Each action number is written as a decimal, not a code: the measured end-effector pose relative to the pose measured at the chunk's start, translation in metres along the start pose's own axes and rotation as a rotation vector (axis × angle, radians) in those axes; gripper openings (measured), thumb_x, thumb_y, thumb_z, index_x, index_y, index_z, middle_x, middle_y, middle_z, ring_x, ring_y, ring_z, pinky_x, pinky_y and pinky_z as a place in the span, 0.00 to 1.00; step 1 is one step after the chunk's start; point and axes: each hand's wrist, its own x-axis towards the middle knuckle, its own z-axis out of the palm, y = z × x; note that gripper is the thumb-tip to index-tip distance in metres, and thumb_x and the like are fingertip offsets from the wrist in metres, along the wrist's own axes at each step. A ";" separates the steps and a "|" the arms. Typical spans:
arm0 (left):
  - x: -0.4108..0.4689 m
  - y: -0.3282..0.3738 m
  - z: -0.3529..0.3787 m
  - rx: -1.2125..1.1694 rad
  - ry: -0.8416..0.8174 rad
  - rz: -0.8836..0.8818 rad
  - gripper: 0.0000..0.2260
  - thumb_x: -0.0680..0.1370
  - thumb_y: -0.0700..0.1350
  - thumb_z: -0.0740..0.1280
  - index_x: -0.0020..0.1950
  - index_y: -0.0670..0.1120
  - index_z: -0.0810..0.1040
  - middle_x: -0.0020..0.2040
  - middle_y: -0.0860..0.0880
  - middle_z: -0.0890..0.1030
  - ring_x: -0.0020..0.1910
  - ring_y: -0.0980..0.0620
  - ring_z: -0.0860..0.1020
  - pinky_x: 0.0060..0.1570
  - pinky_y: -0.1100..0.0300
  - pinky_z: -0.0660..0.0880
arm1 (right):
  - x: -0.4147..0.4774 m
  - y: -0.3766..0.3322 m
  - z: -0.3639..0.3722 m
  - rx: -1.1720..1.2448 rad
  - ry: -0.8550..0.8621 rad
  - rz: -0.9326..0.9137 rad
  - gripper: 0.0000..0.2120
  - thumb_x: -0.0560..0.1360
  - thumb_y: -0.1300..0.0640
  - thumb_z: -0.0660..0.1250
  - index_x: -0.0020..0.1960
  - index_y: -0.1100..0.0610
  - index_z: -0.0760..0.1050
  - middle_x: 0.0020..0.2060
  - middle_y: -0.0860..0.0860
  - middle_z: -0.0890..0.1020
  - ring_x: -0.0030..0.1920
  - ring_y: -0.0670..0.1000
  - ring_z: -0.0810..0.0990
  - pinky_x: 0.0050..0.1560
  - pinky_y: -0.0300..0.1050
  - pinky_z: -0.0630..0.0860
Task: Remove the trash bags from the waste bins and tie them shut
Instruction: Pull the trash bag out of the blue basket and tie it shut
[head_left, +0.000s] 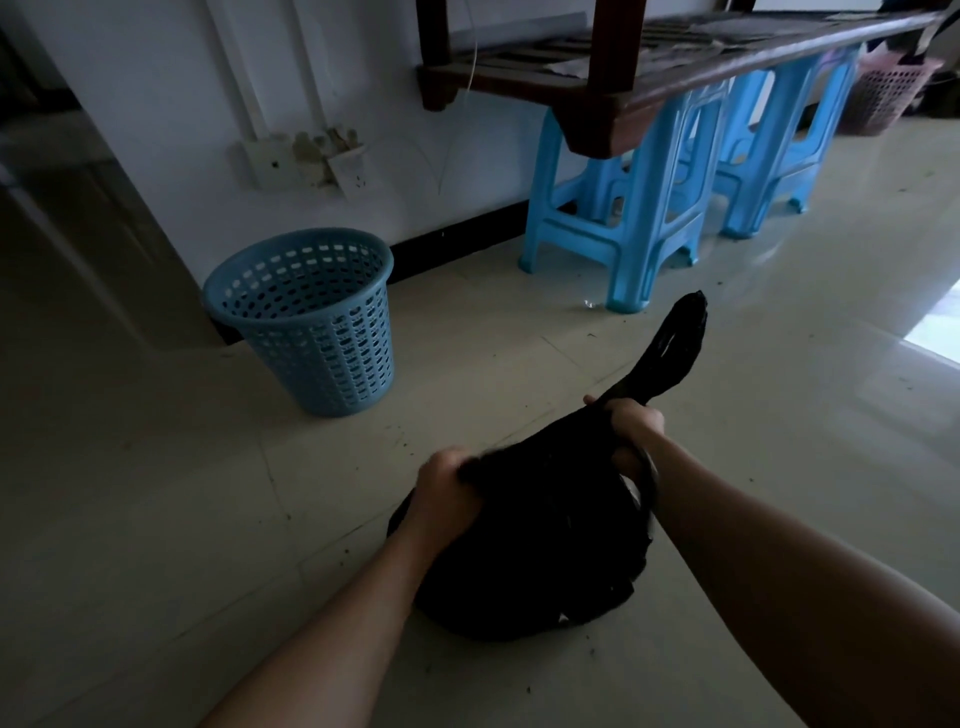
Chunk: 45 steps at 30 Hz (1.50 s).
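Thin black plastic trash bag (524, 561), slight sheen; perforated blue plastic bin (311, 322); glossy pale floor tiles (779, 364); dark wood shelf (675, 67).

The trash bag (524, 545) sits on the floor (156, 493) nearest me, the waste bin (306, 319) beyond it to the left against the wall (171, 104), stools (654, 208) to the right under a bench (675, 67).

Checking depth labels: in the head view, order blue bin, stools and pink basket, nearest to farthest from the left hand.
From the left hand:
1. Blue bin, left by the wall.
2. Stools, under the shelf.
3. Pink basket, far right.
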 end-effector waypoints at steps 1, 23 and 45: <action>0.003 0.004 -0.003 -0.224 0.104 -0.107 0.14 0.70 0.50 0.64 0.34 0.39 0.77 0.32 0.45 0.78 0.32 0.51 0.74 0.34 0.56 0.70 | 0.001 0.000 0.000 0.012 -0.017 0.001 0.15 0.78 0.69 0.58 0.65 0.68 0.69 0.29 0.51 0.85 0.43 0.56 0.85 0.31 0.42 0.80; 0.012 0.022 -0.026 -1.140 -0.087 -0.398 0.08 0.70 0.43 0.72 0.47 0.43 0.81 0.40 0.45 0.82 0.40 0.47 0.81 0.43 0.55 0.78 | -0.008 0.005 0.027 0.068 -0.420 0.175 0.16 0.75 0.48 0.68 0.45 0.60 0.68 0.27 0.52 0.66 0.26 0.50 0.68 0.34 0.44 0.69; 0.023 0.043 0.000 0.069 0.138 -0.301 0.15 0.78 0.51 0.59 0.44 0.39 0.75 0.48 0.38 0.82 0.46 0.38 0.80 0.37 0.56 0.68 | -0.013 0.033 0.034 -0.983 -0.316 -0.231 0.16 0.83 0.51 0.55 0.59 0.61 0.74 0.48 0.56 0.75 0.35 0.45 0.67 0.31 0.32 0.64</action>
